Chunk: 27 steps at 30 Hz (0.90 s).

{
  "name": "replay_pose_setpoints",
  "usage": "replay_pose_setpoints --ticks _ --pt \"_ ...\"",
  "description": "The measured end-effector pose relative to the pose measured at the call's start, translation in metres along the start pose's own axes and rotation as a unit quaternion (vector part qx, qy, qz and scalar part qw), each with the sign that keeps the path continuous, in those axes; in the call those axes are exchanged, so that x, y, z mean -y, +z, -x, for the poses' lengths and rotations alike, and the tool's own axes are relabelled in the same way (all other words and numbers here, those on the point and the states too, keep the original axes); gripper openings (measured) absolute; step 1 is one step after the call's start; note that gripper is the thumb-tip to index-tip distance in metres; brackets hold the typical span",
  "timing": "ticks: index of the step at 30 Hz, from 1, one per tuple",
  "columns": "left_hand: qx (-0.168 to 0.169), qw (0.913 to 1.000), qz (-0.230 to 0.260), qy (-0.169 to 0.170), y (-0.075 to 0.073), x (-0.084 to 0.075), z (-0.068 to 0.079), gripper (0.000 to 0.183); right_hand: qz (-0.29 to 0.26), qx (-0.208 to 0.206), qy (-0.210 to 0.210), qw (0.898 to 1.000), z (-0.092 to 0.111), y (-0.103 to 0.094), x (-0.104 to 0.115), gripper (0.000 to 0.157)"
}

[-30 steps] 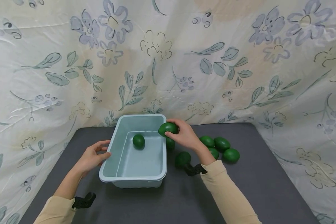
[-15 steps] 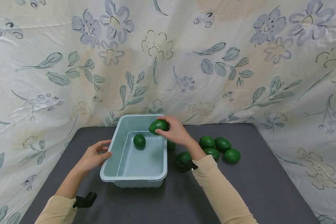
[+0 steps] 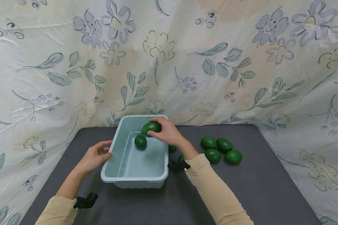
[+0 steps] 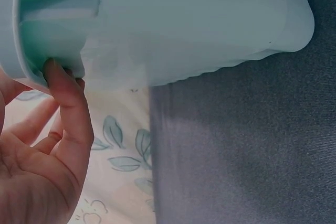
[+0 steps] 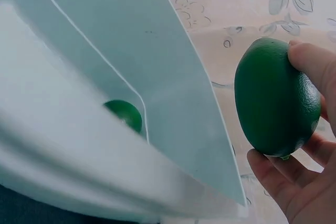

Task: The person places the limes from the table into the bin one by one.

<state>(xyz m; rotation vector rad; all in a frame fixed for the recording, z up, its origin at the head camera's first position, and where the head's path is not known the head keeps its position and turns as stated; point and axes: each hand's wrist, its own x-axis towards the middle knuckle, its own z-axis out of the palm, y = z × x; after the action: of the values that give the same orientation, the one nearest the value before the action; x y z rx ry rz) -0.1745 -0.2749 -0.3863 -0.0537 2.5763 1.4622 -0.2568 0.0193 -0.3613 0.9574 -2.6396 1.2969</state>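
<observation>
My right hand [image 3: 170, 134] holds a glossy green lime [image 3: 150, 127] between thumb and fingers, over the far part of a pale blue plastic basin [image 3: 140, 165]. In the right wrist view the held lime [image 5: 273, 98] shows dimpled skin and a small stem nub. Another lime [image 3: 140, 142] lies on the basin floor, partly hidden by the wall in the right wrist view. At the basin's left side, my left hand [image 3: 95, 157] grips the rim. In the left wrist view a curled finger [image 4: 68, 93] hooks beneath that rim.
Several limes [image 3: 212, 155] lie grouped on the dark grey table [image 3: 259, 187] to the right. Two more, a lime [image 3: 172, 148] and a lime [image 3: 181, 158], sit beside the basin, partly hidden by the right arm. A floral cloth [image 3: 169, 62] hangs behind the table.
My right hand has carried the lime leftward from the basin's right rim to over its inside. The left hand stays on the rim, and the basin has hardly moved.
</observation>
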Motion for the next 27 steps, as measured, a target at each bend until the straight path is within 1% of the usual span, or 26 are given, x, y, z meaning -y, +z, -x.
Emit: replay_pose_setpoints --ticks 5,13,20,23,27 --pt "-0.002 1.0 0.001 -0.002 0.001 0.001 0.0 0.061 -0.007 0.014 0.006 1.0 -0.001 0.007 0.004 0.048" --pt "-0.004 1.0 -0.004 -0.002 0.001 0.0 0.0 0.061 -0.002 0.027 -0.002 1.0 -0.002 0.013 0.013 0.048" --pt "-0.002 1.0 0.001 -0.002 0.001 -0.001 0.0 0.061 0.001 0.039 -0.008 0.999 -0.002 0.016 0.016 0.049" --pt "-0.003 1.0 0.0 -0.002 0.001 0.0 0.001 0.061 0.002 0.042 -0.007 0.999 -0.002 0.016 0.016 0.053" --pt "-0.005 1.0 -0.001 -0.001 0.001 0.0 0.001 0.061 0.013 0.036 -0.011 0.999 -0.001 0.012 0.016 0.059"
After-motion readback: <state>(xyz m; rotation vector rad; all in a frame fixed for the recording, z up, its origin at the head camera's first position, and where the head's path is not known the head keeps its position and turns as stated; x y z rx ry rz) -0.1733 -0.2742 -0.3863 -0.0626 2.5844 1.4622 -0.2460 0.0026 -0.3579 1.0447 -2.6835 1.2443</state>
